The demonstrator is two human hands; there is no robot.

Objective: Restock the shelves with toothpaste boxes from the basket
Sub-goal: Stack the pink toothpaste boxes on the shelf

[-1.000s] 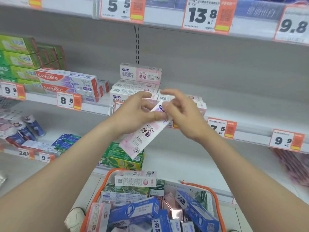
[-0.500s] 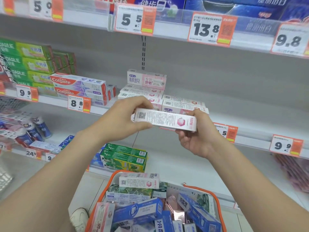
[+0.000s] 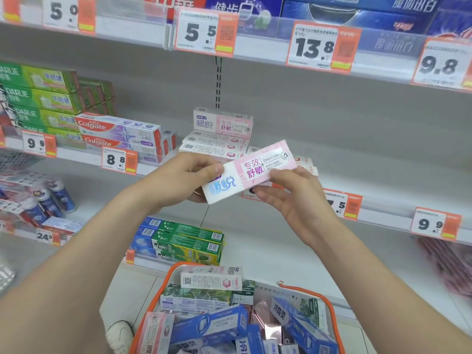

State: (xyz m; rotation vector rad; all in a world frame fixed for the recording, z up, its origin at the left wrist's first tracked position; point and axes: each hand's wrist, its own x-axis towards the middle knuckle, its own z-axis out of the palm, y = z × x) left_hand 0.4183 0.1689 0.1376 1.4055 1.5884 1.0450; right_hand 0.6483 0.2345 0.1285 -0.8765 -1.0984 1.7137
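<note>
A pink and white toothpaste box [image 3: 249,171] is held in front of the middle shelf, its printed front towards me and its right end tilted up. My left hand [image 3: 178,181] grips its left end, thumb on the front. My right hand [image 3: 293,198] holds its right end from below with fingers partly curled. Behind it a stack of matching pink boxes [image 3: 222,135] stands on the shelf. Below, the orange-rimmed basket [image 3: 329,306] holds several blue, green and pink toothpaste boxes, one pink box [image 3: 212,278] lying on top.
Colgate boxes [image 3: 120,131] and green Darlie boxes [image 3: 38,98] fill the middle shelf's left. Right of the pink stack the shelf [image 3: 383,180] is bare. Green and blue boxes [image 3: 181,241] lie on the lower shelf. Price tags line the shelf edges. A white shoe [image 3: 120,335] shows beside the basket.
The box went from hanging diagonally to level with its back showing, and now shows its front, right end raised. Both hands stayed on it. The view tilted slightly up.
</note>
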